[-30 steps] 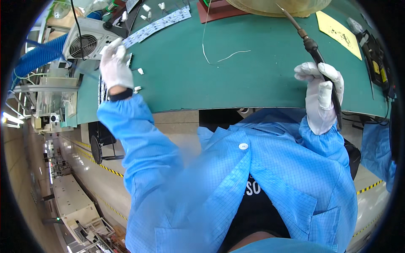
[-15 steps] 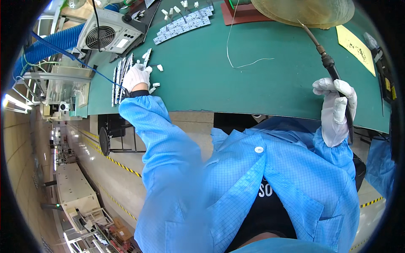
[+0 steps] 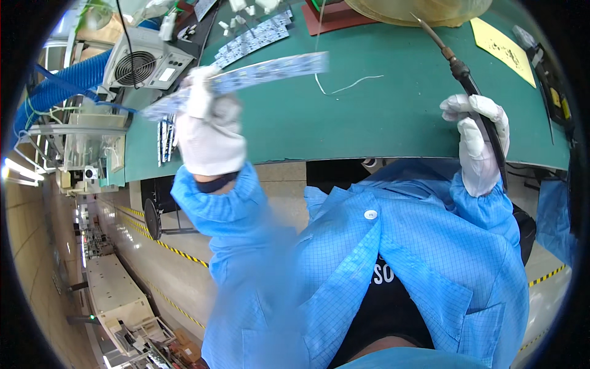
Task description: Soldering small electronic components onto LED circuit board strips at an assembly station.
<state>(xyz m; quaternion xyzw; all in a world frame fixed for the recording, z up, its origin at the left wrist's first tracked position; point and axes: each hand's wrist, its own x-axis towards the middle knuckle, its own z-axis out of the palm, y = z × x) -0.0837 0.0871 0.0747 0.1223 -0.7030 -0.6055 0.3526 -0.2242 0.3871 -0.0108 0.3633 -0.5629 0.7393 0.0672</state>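
"Starting with the left hand, what is held there?"

"A long, narrow circuit-board strip, seemingly raised above the green bench mat. It is pinched between gloved thumb and fingers, left of its middle, though exact finger placement is blurred."

"And how should it be handled?"

"It can be judged light and thin, fairly stiff but liable to bend along its length. Its small surface-mounted parts are probably fragile, so it is best gripped by the long edges, near the middle, without the face being pressed. Some slipping may be expected."

"What is held in the right hand?"

"A soldering iron, with the fingers wrapped around its black handle and the metal tip pointed away from the person. Only the handle should be grasped; the shaft may be hot. A thin wire is seen on the mat, apart from both hands."
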